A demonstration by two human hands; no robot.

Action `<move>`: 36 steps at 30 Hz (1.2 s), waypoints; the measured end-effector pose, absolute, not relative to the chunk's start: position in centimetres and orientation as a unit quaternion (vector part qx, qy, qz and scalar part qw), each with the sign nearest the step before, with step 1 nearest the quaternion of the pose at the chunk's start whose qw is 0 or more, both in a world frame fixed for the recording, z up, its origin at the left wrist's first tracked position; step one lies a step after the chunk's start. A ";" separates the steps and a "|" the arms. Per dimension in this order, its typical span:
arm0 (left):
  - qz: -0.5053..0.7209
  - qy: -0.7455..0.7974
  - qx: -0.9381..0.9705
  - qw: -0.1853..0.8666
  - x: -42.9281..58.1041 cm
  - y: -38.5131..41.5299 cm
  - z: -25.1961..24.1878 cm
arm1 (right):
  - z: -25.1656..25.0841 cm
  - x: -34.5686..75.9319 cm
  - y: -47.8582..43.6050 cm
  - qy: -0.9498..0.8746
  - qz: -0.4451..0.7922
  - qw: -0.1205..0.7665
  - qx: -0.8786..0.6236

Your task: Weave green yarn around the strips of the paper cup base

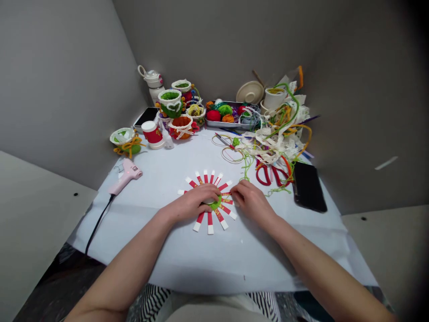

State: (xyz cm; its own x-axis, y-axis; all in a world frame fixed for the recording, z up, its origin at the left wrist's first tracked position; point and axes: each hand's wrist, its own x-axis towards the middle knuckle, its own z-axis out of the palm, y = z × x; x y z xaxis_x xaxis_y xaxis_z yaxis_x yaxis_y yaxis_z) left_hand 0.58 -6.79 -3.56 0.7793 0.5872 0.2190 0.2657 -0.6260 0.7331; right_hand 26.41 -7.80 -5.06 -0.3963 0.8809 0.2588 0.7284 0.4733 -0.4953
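A paper cup cut into red-and-white strips [210, 222] lies flattened like a sunburst on the white table cover [187, 264]. Green yarn [216, 204] is wound round its centre. My left hand [196, 202] lies over the centre, fingers curled down on it. My right hand [250, 199] rests at the right side of the strips, its fingertips pinched at the yarn near the centre. What the fingertips hold is too small to make out.
A pink glue gun [125, 175] with a black cord lies to the left. Red scissors [273, 173] and a black phone [308, 186] lie to the right. Yarn-wrapped cups [172, 103], a red cup [152, 134], a tray of yarn balls [226, 114] and tangled cord [279, 134] crowd the back.
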 end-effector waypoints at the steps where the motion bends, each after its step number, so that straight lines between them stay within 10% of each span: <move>1: 0.228 0.244 0.873 0.357 0.6 -6.9 -3.5 | -5.2 26.1 -7.3 -0.815 0.162 0.264 -0.490; 36: 0.191 0.359 0.869 0.283 0.2 -7.5 -2.6 | -5.2 25.7 -10.7 -0.831 0.193 0.321 -0.412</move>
State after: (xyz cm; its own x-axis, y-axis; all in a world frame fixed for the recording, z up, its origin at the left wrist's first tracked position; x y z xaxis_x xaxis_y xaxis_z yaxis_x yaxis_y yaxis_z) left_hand 0.20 -7.47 -2.64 0.6691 0.7320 0.1286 0.5162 -0.5821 0.6282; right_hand 25.66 -10.75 -5.20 -0.4550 0.8076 0.3751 0.5600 0.5870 -0.5847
